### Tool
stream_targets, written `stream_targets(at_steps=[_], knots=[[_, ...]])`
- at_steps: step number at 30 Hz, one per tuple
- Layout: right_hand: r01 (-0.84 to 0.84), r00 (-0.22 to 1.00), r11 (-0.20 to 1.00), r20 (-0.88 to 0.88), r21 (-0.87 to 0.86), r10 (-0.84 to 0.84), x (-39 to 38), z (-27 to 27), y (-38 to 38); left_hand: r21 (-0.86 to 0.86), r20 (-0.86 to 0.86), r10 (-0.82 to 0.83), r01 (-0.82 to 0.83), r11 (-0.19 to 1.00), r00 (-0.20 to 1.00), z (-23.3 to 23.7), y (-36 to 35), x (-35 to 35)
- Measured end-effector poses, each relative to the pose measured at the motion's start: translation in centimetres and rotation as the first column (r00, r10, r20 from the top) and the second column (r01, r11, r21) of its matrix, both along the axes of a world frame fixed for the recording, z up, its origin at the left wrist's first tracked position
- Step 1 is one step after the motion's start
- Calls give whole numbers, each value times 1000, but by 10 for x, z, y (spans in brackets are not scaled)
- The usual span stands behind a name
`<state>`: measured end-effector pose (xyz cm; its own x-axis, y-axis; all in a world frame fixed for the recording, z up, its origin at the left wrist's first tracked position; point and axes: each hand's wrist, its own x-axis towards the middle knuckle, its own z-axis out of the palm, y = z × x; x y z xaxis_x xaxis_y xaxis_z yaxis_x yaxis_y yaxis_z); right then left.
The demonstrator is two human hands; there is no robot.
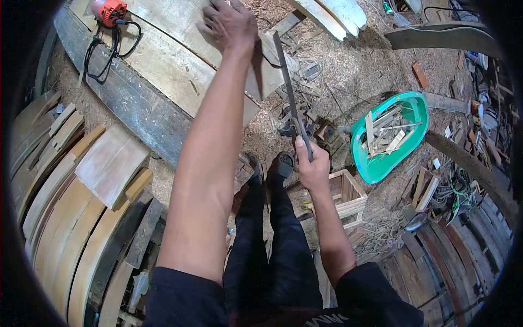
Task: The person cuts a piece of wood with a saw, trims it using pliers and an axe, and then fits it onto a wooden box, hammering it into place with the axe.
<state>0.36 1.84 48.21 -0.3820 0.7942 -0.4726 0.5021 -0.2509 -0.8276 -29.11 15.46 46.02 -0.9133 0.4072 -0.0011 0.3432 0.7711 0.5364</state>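
The right fingers [300, 144] gripped the handle [299, 129], the blade [286, 75] beyond them; the left fingers [213, 23] were spread over a board [177, 24].

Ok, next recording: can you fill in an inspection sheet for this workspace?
Surface: pale boards with a dark gap between them; specks and shavings on top.
Job's things: long-bladed tool beside the boards' near end; contact with them unclear.
Clutter: wood scraps in a green tub; chips and offcuts litter the ground.
Hands: left hand over the boards, fingers spread and blurred, contact unclear; right hand grips the tool's handle.
Cables: black cord looped beside an orange power tool, partly hanging over the edge.
Surroundings: curved planks at left; slatted wooden crate near the right forearm.
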Motion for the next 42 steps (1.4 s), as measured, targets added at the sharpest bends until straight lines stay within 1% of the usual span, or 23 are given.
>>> stream_targets(at_steps=[2,3,4,7,10,13,14,17,18,20,21,22,23,25,26,29,30,33,34,37,38,41,42], knots=[[11,1000,1000,-12,-7,-11,-2,0,0,-22,-279,-22,16,1000,960,-43,0,-10],[25,999,1000,-19,-11,-26,-4,3,1,-31,-408,-37,27,999,912,-46,2,-9],[32,999,999,-23,-21,-33,-5,6,2,-52,-294,-48,34,998,954,-49,2,-10],[-7,999,1000,38,-2,7,-17,2,17,-87,-326,-55,28,996,944,-54,3,-14],[4,1000,1000,-14,-16,-5,-27,6,23,-81,-388,-48,18,997,920,-57,4,-13],[43,999,999,-31,3,-43,-12,17,3,-95,-356,-42,8,995,934,-54,7,-14],[47,999,998,-11,-33,-48,-12,18,4,-107,-378,-37,-4,994,925,-57,7,-16],[5,1000,1000,29,-27,-4,-41,15,31,-35,-383,-100,94,995,918,-55,0,-17],[30,999,998,38,-61,-27,-47,14,35,-40,-368,-107,99,994,924,-54,-5,-14],[34,999,997,21,-63,-33,-30,6,21,-28,-351,-116,113,993,929,-49,-1,-15],[41,999,997,20,-71,-40,-17,7,8,-61,-344,-101,85,994,933,-52,1,-12],[18,1000,1000,-3,-2,-18,-9,15,1,-91,-346,-79,50,995,935,-54,4,-11],[12,1000,1000,-17,-16,-12,-12,11,6,-116,-355,-47,5,993,934,-57,7,-15],[28,999,997,-18,-68,-29,-18,12,13,-115,-352,-70,31,993,933,-55,4,-10],[-3,1000,1000,20,-16,4,-30,5,22,-112,-359,-75,37,993,930,-53,3,-11],[13,1000,1000,-16,-12,-14,-40,11,26,-74,-319,-56,34,997,946,-50,5,-11],[26,1000,998,8,-55,-26,-24,8,12,-85,-323,-56,30,996,945,-53,5,-10],[45,999,999,-25,-2,-45,-8,13,-3,-94,-351,-40,8,996,935,-55,6,-16],[-10,999,1000,46,-12,10,-11,13,7,-99,-342,-52,19,995,938,-52,4,-11],[31,1000,998,5,-58,-31,-42,12,30,-97,-359,-61,27,995,931,-54,4,-12],[30,999,997,-12,-77,-31,-36,6,27,-95,-366,-62,29,995,928,-56,4,-13],[38,999,999,8,1,-38,-14,23,-1,-92,-384,-49,15,996,922,-55,6,-10],[39,999,999,35,-37,-38,-16,23,0,-110,-379,-48,7,994,924,-52,8,-14]])
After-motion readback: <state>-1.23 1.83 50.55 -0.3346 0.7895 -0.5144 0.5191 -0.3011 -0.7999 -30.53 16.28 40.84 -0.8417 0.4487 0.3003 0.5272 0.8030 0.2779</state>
